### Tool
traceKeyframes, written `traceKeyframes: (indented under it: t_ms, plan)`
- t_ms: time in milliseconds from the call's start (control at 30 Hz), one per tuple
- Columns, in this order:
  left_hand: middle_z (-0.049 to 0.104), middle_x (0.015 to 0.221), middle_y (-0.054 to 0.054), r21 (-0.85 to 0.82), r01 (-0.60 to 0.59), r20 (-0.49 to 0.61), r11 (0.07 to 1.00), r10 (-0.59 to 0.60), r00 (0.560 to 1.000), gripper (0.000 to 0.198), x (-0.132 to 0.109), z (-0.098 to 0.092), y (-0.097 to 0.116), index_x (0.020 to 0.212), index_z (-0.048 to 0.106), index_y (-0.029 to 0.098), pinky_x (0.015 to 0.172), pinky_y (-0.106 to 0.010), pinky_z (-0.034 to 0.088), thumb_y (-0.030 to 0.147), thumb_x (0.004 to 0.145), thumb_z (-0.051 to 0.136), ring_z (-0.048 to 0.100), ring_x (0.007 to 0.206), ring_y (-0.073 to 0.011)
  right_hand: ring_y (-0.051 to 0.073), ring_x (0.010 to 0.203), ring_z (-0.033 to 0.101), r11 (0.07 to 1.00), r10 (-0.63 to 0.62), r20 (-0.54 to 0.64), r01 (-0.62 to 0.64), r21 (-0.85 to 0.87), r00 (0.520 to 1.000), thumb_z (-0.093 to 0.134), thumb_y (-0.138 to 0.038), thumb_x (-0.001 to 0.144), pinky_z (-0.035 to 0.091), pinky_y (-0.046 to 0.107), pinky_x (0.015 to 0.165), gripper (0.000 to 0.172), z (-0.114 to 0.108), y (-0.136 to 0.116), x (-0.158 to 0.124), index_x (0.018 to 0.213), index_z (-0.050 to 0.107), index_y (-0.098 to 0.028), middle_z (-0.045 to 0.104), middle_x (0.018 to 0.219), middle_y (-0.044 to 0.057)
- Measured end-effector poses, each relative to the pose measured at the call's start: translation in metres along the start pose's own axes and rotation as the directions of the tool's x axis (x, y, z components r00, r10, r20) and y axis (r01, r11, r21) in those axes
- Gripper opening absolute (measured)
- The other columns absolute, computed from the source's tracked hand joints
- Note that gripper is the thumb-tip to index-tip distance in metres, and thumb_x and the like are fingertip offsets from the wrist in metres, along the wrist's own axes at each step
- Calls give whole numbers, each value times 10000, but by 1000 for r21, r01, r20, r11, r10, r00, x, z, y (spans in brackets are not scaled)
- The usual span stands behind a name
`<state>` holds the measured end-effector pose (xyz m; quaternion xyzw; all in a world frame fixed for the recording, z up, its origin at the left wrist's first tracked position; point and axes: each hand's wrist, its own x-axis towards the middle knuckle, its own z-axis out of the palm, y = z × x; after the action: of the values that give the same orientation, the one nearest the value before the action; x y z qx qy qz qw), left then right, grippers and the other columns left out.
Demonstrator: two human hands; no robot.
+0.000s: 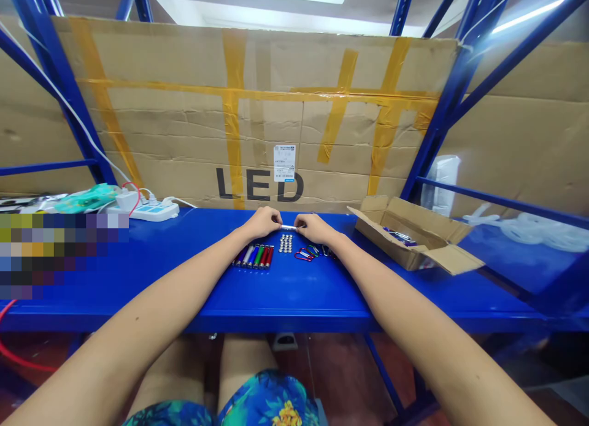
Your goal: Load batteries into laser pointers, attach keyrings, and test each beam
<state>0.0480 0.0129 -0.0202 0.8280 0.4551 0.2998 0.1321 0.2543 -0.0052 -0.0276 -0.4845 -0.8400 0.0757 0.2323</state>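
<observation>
My left hand (263, 222) and my right hand (313, 228) meet at the far middle of the blue shelf top (285, 291). Both are closed on the two ends of a small silver tube (289, 228) held level between them. Just in front of the hands lie a row of several small coloured tubes (254, 256), a cluster of small silver round cells (286, 243), and a few coloured carabiner clips (309, 253).
An open cardboard box (414, 234) sits to the right. A white and blue power strip (151, 210) with plugs and cables lies at the left rear. A big taped cardboard sheet marked LED (257, 119) forms the back wall. Blue rack struts (442, 119) flank both sides.
</observation>
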Motion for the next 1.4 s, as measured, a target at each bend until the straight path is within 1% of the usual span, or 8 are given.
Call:
traceKeyframes:
  t_ms: [267, 600, 700, 800, 933, 1067, 1267, 1400]
  plan:
    - [723, 760, -27, 33, -2, 102, 999, -2, 995, 88, -4, -4, 5, 733, 719, 173, 649, -263, 437, 177, 675, 652, 642, 743, -172, 164, 843, 621, 999, -17, 24, 18, -51, 1000, 579, -149, 833, 436, 239, 733, 113, -2, -2, -2, 898, 670, -166, 712, 955, 63]
    - [731, 803, -39, -19, -5, 125, 1000, 7, 992, 134, -6, -6, 5, 769, 722, 171, 689, -272, 444, 225, 657, 672, 643, 766, -179, 176, 795, 597, 997, -50, 30, 52, -56, 998, 568, -121, 814, 433, 271, 723, 138, -3, 0, -4, 869, 686, -169, 695, 903, 71]
    - [727, 788, -38, -35, -40, 147, 999, 44, 988, 114, -9, -18, 7, 750, 722, 177, 706, -266, 439, 238, 672, 663, 630, 764, -171, 208, 918, 584, 994, -75, -82, 68, -83, 994, 575, -131, 807, 437, 316, 841, 168, -7, 1, -5, 921, 694, -163, 681, 975, 94]
    - [727, 780, -37, -61, -98, 238, 993, 110, 965, 117, -17, -37, 13, 727, 738, 186, 711, -250, 434, 270, 682, 669, 620, 757, -162, 204, 943, 574, 988, -149, -218, 139, -61, 965, 533, -93, 801, 424, 335, 901, 207, -13, -10, -11, 893, 706, -160, 675, 949, 84]
    - [727, 758, -19, -84, -89, 374, 993, 114, 921, 135, -27, -53, 20, 726, 759, 185, 674, -236, 420, 263, 644, 685, 612, 716, -153, 150, 773, 610, 929, -321, -48, 324, 176, 946, 507, -71, 798, 459, 271, 756, 259, -16, -43, -29, 875, 734, -170, 703, 851, 31]
    - [703, 687, 4, -21, -74, 446, 997, 76, 892, 148, -30, -50, 23, 716, 762, 183, 595, -230, 381, 283, 624, 703, 569, 643, -136, 159, 840, 623, 863, -483, 31, 470, 182, 875, 525, -64, 800, 456, 289, 831, 301, -11, -71, -41, 917, 771, -190, 712, 908, 34]
    - [701, 671, 5, 39, -56, 451, 998, 32, 892, 128, -31, -46, 26, 703, 749, 180, 562, -234, 364, 257, 630, 676, 556, 615, -133, 209, 1020, 608, 868, -496, 135, 490, 80, 858, 515, -54, 788, 409, 363, 966, 370, -6, -75, -39, 987, 777, -224, 715, 1055, 52]
    - [694, 659, -6, 73, -50, 410, 996, 16, 912, 115, -29, -46, 22, 687, 738, 180, 565, -239, 373, 249, 627, 667, 564, 619, -143, 188, 959, 617, 864, -502, 163, 482, 146, 850, 501, -48, 772, 433, 315, 902, 361, -10, -74, -42, 924, 780, -220, 723, 1001, 36]
